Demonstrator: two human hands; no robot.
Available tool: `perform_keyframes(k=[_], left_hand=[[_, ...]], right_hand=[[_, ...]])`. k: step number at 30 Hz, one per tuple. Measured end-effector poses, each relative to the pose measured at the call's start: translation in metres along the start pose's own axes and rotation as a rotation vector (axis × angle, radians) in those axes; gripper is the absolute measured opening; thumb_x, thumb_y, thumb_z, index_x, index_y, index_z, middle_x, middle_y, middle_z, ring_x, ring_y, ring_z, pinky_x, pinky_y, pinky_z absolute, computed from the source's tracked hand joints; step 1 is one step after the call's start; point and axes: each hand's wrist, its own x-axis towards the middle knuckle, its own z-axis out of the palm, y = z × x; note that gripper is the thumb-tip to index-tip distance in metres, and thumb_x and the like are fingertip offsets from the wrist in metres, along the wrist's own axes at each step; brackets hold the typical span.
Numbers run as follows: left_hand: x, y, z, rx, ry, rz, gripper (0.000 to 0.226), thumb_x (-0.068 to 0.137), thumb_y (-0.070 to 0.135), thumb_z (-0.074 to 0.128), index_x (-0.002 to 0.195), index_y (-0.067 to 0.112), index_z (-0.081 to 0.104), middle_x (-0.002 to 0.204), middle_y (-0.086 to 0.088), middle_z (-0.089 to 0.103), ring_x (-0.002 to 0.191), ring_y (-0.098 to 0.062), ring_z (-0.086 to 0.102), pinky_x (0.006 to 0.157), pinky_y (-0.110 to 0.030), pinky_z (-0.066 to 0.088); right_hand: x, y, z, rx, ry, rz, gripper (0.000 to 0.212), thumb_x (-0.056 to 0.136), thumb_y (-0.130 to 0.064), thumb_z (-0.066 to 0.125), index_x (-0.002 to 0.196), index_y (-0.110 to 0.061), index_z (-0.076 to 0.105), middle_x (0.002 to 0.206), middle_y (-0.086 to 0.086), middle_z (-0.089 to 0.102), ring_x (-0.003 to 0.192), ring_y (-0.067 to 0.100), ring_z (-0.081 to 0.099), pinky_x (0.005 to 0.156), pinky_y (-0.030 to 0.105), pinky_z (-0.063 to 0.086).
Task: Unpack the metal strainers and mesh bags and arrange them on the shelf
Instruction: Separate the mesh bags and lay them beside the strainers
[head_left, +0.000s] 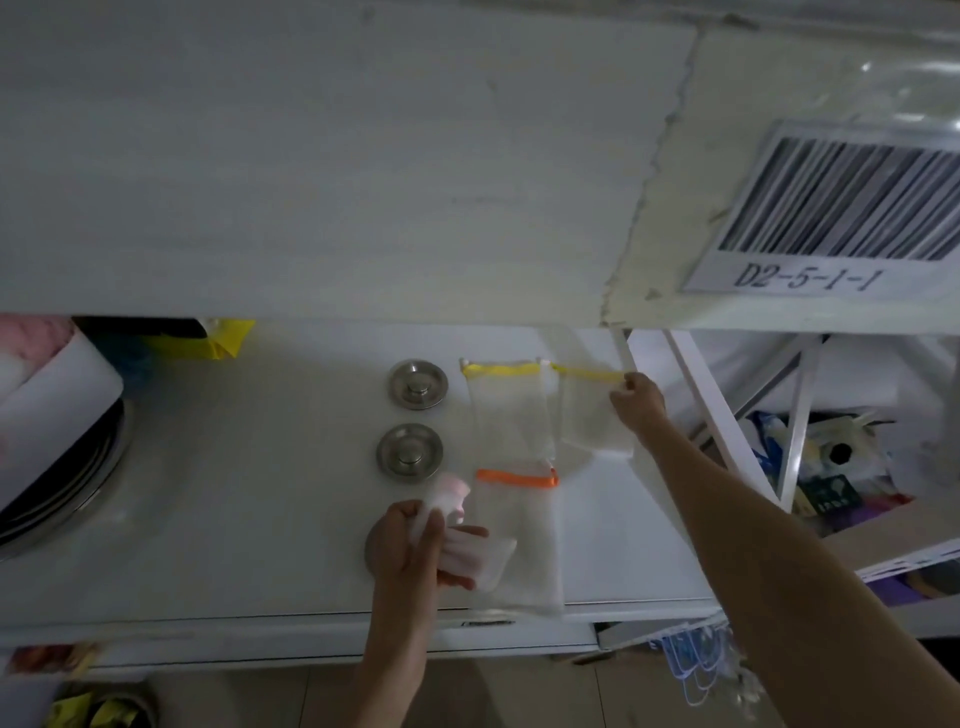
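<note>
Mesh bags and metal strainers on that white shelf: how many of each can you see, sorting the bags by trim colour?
Yellow-trimmed mesh bags: 2, the second pinched by the right hand
Orange-trimmed mesh bag: 1
Pinkish bag bundle in the left hand: 1, trim unclear
Metal strainers in full view: 2
Total: 6

Two bare arms in view, both reaching forward. Left hand (415, 540) low and near, fingers (465, 531) curled closed around a bunched white and pink bundle, forearm rising from the bottom edge. Right arm (779, 530) stretched far out on a diagonal, nearly straight. Right hand (638, 400) palm down, fingertips pinched together on a yellow band.
</note>
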Motion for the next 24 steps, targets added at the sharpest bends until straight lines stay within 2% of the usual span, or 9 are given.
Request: perform_keyframes(k=[1, 3, 6, 10, 14, 16, 18, 20, 24], left_hand=[[-0.001, 0.000, 0.001, 0.002, -0.013, 0.002, 0.019, 0.099, 0.014, 0.050, 0.106, -0.003, 0.051, 0.078, -0.015, 0.078, 0.065, -0.019, 0.074, 0.043, -0.027, 0.055], [-0.003, 0.003, 0.004, 0.005, -0.037, 0.010, 0.018, 0.100, 0.015, 0.048, 0.107, -0.002, 0.050, 0.076, -0.011, 0.078, 0.067, -0.022, 0.074, 0.045, -0.027, 0.055], [-0.003, 0.007, 0.009, -0.021, -0.063, 0.001, 0.019, 0.099, 0.016, 0.049, 0.107, -0.001, 0.050, 0.077, -0.018, 0.077, 0.069, -0.033, 0.073, 0.045, -0.029, 0.054], [-0.007, 0.010, 0.022, -0.059, -0.131, -0.033, 0.009, 0.093, 0.024, 0.058, 0.100, 0.019, 0.058, 0.084, -0.026, 0.074, 0.068, -0.031, 0.070, 0.045, -0.028, 0.053], [-0.016, 0.014, 0.039, -0.119, -0.284, -0.052, 0.014, 0.095, 0.021, 0.057, 0.108, 0.019, 0.060, 0.077, -0.007, 0.074, 0.060, -0.013, 0.067, 0.044, -0.022, 0.047], [-0.020, 0.015, 0.047, -0.124, -0.353, -0.047, 0.020, 0.094, 0.025, 0.060, 0.114, 0.022, 0.062, 0.091, -0.008, 0.073, 0.076, -0.013, 0.068, 0.058, -0.029, 0.050], [-0.024, 0.015, 0.054, -0.102, -0.388, -0.070, 0.028, 0.090, 0.030, 0.061, 0.118, 0.029, 0.062, 0.105, -0.013, 0.070, 0.090, -0.020, 0.067, 0.069, -0.043, 0.047], [-0.026, 0.013, 0.059, -0.060, -0.386, -0.096, 0.030, 0.085, 0.033, 0.065, 0.115, 0.034, 0.063, 0.107, -0.016, 0.069, 0.089, -0.026, 0.066, 0.070, -0.047, 0.043], [-0.023, 0.008, 0.062, 0.048, -0.388, -0.104, 0.034, 0.084, 0.023, 0.072, 0.116, 0.030, 0.061, 0.094, -0.022, 0.075, 0.069, -0.031, 0.064, 0.057, -0.035, 0.046]], right_hand=[[-0.003, 0.003, 0.003, -0.083, 0.029, -0.013, 0.049, 0.087, -0.015, 0.056, 0.134, -0.004, 0.046, 0.135, 0.022, 0.048, 0.121, 0.036, 0.052, 0.103, 0.041, 0.042], [-0.020, 0.001, 0.006, -0.110, 0.090, -0.056, 0.062, 0.088, -0.018, 0.060, 0.142, -0.004, 0.034, 0.144, 0.019, 0.036, 0.134, 0.035, 0.037, 0.112, 0.039, 0.033], [-0.060, -0.013, 0.006, 0.016, 0.107, -0.158, 0.053, 0.089, -0.018, 0.063, 0.136, -0.006, 0.043, 0.139, 0.018, 0.043, 0.127, 0.031, 0.044, 0.106, 0.036, 0.038], [-0.142, -0.030, -0.005, 0.487, -0.331, -0.164, 0.021, 0.095, -0.016, 0.056, 0.106, -0.001, 0.066, 0.100, 0.014, 0.070, 0.082, 0.023, 0.064, 0.088, 0.043, 0.051], [-0.205, -0.027, -0.020, 0.559, -0.700, -0.041, 0.047, 0.094, -0.044, 0.050, 0.109, -0.003, 0.066, 0.097, 0.014, 0.070, 0.084, 0.023, 0.067, 0.079, 0.031, 0.053], [-0.223, -0.022, -0.025, 0.658, -0.810, -0.009, 0.042, 0.092, -0.047, 0.052, 0.108, -0.010, 0.065, 0.091, 0.009, 0.063, 0.075, 0.017, 0.058, 0.072, 0.023, 0.048], [-0.230, -0.016, -0.029, 0.722, -0.824, -0.042, 0.034, 0.091, -0.037, 0.059, 0.111, -0.010, 0.063, 0.091, 0.007, 0.061, 0.075, 0.017, 0.055, 0.076, 0.026, 0.049], [-0.230, -0.008, -0.034, 0.698, -0.757, -0.108, 0.032, 0.086, -0.029, 0.066, 0.111, -0.009, 0.063, 0.086, 0.009, 0.061, 0.078, 0.024, 0.055, 0.081, 0.037, 0.046], [-0.221, 0.004, -0.049, 0.638, -0.549, -0.193, 0.013, 0.089, -0.016, 0.065, 0.088, -0.003, 0.066, 0.070, 0.010, 0.050, 0.062, 0.018, 0.043, 0.066, 0.033, 0.038]])
